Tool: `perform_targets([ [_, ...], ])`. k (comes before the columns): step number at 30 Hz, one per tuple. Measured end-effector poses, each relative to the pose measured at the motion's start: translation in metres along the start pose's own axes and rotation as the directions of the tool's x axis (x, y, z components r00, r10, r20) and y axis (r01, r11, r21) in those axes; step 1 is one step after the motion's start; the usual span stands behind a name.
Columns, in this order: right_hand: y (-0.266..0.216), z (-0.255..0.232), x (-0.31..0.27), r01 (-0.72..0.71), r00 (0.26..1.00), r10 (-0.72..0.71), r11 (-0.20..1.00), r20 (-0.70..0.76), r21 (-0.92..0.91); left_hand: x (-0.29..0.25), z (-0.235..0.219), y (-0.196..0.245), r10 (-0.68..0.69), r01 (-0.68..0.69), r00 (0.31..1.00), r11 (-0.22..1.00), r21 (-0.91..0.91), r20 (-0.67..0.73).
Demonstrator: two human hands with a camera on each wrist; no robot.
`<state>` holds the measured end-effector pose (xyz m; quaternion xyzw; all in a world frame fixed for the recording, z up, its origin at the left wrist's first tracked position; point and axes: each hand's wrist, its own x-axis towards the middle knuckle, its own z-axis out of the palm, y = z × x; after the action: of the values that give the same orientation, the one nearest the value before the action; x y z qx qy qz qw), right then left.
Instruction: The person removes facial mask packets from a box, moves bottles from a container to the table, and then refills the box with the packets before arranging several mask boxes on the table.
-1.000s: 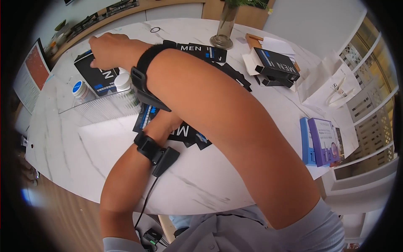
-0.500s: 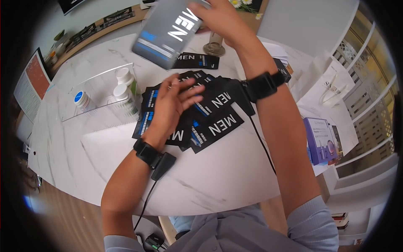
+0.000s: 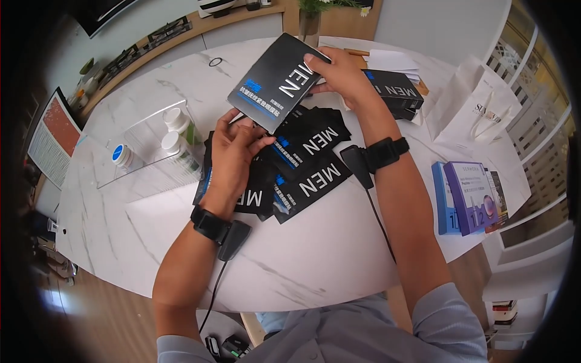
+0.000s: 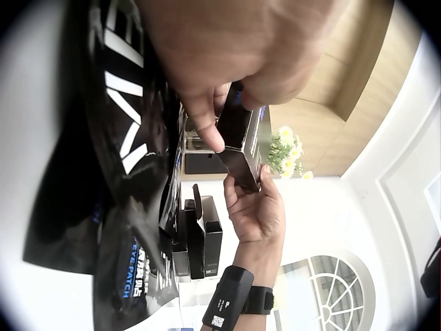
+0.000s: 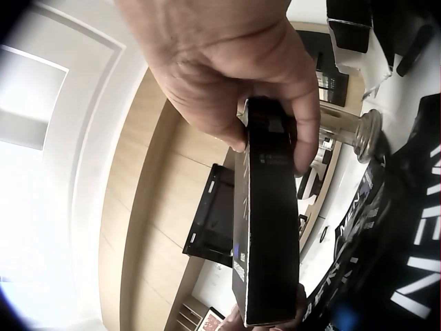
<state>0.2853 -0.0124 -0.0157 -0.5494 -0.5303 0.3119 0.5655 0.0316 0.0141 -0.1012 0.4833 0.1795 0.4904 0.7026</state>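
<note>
A black box (image 3: 272, 81) marked MEN is held tilted above the pile of black MEN sachets (image 3: 308, 145). My right hand (image 3: 345, 75) pinches its upper right end, thumb on the front face; the right wrist view shows thumb and fingers on either side of the box (image 5: 272, 221). At the lower left corner, the fingers of my left hand (image 3: 233, 151) touch the box. In the left wrist view, the left fingers (image 4: 207, 124) lie against one end of the box and my right hand (image 4: 258, 210) grips the other.
An acrylic organiser (image 3: 121, 175) with several white bottles (image 3: 175, 145) stands on the left. Further black boxes (image 3: 396, 91), a paper bag (image 3: 463, 109) and a purple box (image 3: 472, 196) lie to the right. A glass vase (image 3: 309, 30) with flowers is behind; a cable hangs from each wrist camera.
My right hand has brought the box from the far left to above the sachets, then lowered it towards me. My left hand has gone from lying over the sachets to touching the box.
</note>
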Motion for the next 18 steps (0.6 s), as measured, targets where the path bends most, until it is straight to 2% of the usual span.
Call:
perform_targets([
  [6, -0.001, 0.001, -0.006, 0.055, 0.996, -0.055, 0.999, 0.066, 0.003, -0.003, -0.001, 0.0, -0.018, 0.018, 1.0, 0.998, 0.062, 0.002],
  [9, -0.005, -0.001, -0.008, 0.086, 0.995, -0.081, 0.992, 0.058, -0.092, -0.001, -0.006, 0.0, -0.038, 0.035, 0.999, 0.992, 0.122, 0.024],
  [11, -0.008, -0.001, -0.009, 0.051, 0.999, -0.049, 0.993, 0.021, -0.105, -0.002, -0.006, 0.003, -0.039, 0.028, 0.997, 0.986, 0.162, 0.062],
  [12, -0.008, -0.001, -0.009, 0.033, 0.999, -0.033, 0.994, 0.001, -0.109, -0.003, -0.005, 0.003, -0.03, 0.025, 0.999, 0.992, 0.127, 0.033],
  [14, -0.002, -0.004, -0.005, 0.058, 0.997, -0.062, 0.996, -0.051, -0.065, -0.005, 0.001, 0.005, -0.013, 0.015, 1.0, 0.998, 0.056, -0.028],
  [17, 0.001, -0.007, 0.0, 0.091, 0.989, -0.096, 0.995, -0.115, -0.043, -0.01, 0.014, 0.015, 0.047, -0.046, 0.998, 0.998, 0.032, -0.051],
  [18, 0.002, -0.008, 0.0, 0.1, 0.985, -0.105, 0.994, -0.134, -0.043, -0.009, 0.009, 0.014, 0.066, -0.066, 0.998, 0.997, 0.028, -0.015],
])
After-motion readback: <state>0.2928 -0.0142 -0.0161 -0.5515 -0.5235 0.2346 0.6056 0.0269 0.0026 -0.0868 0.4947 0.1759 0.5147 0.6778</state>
